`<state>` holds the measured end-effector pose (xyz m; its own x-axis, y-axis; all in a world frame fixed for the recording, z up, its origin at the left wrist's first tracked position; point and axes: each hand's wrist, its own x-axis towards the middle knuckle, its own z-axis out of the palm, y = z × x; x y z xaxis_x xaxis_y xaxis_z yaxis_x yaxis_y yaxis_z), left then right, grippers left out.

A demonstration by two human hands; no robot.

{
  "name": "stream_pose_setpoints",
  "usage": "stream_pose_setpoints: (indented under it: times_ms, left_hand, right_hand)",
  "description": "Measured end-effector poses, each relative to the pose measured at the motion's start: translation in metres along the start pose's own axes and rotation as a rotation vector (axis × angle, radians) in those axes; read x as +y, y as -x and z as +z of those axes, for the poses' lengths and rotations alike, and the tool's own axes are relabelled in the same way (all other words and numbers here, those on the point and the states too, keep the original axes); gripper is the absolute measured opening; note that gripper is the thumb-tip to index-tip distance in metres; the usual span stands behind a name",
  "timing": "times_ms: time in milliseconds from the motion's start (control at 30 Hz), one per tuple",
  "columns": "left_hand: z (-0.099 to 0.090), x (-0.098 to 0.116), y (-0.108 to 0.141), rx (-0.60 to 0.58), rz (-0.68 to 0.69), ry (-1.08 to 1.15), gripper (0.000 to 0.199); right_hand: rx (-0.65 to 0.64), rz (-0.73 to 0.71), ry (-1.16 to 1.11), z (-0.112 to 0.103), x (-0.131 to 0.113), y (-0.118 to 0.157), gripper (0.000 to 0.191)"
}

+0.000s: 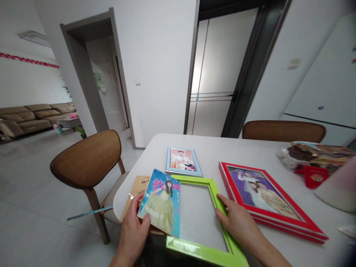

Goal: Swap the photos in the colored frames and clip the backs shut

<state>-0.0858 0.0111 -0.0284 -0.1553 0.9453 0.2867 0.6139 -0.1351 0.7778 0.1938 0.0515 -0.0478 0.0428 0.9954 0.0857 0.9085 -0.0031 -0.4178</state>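
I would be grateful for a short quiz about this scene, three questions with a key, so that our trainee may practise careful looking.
1. Open question: What is the left hand holding, and what is the right hand holding?

2. True or false: From the person's view, the red frame lies to the left of the green frame.

3. Fill in: The framed picture on the table, just beyond the green frame, has a ______ border.

Key:
1. The left hand holds an unframed photo; the right hand holds the green frame by its right side.
2. False; the red frame lies to the right.
3. Light blue.
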Motion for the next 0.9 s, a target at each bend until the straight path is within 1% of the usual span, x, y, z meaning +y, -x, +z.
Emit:
stream_pose_setpoints:
  times_ms: [67, 133, 233, 333, 400, 500, 567, 600, 667, 733, 767, 833, 900]
  left_hand:
    - [-0.001, -0.013, 0.002, -0.034, -0.019, -0.097, 0.040]
    - [0.000, -0.021, 0.004, -0.056, 0.028, -0.225, 0.040]
    - [0.002, -0.025, 0.007, -0.097, 0.127, -0.389, 0.039]
    - [0.001, -0.024, 0.008, -0.127, 0.184, -0.487, 0.038]
    - [-0.001, -0.023, 0.007, -0.133, 0.202, -0.526, 0.037]
    - [-0.004, -0.021, 0.007, -0.127, 0.211, -0.540, 0.036]
    - [-0.003, -0.022, 0.007, -0.104, 0.222, -0.529, 0.037]
    - [-0.003, -0.022, 0.008, -0.092, 0.238, -0.516, 0.038]
    - [0.000, -0.022, 0.009, -0.091, 0.281, -0.480, 0.042]
    - [0.003, -0.020, 0.010, -0.127, 0.330, -0.437, 0.046]
    - [0.005, -0.018, 0.012, -0.158, 0.356, -0.417, 0.048]
    - [0.009, -0.013, 0.014, -0.235, 0.407, -0.393, 0.055]
    - [0.013, -0.008, 0.016, -0.318, 0.452, -0.387, 0.061]
  right_hand:
    - [0.004, -0.030, 0.068, 0.004, 0.000, 0.001, 0.046]
    - [0.001, -0.038, 0.128, 0.005, -0.002, 0.001, 0.043]
    - [-0.006, -0.050, 0.192, 0.007, -0.003, 0.001, 0.038]
    - [0.016, -0.087, 0.213, 0.008, -0.002, 0.001, 0.034]
    - [0.054, -0.115, 0.205, 0.009, 0.001, 0.002, 0.034]
    - [0.173, -0.183, 0.139, 0.010, 0.001, 0.003, 0.037]
    - [0.238, -0.220, 0.013, 0.012, -0.006, 0.004, 0.040]
    - [0.229, -0.214, -0.085, 0.013, -0.013, 0.004, 0.041]
    - [0.126, -0.148, -0.340, 0.018, -0.028, 0.004, 0.043]
    - [-0.030, -0.022, -0.622, 0.025, -0.045, 0.003, 0.047]
    - [-0.095, 0.044, -0.753, 0.030, -0.053, 0.002, 0.052]
    - [-0.187, 0.155, -0.964, 0.038, -0.067, -0.002, 0.063]
    - [-0.266, 0.216, -1.110, 0.041, -0.079, -0.006, 0.067]
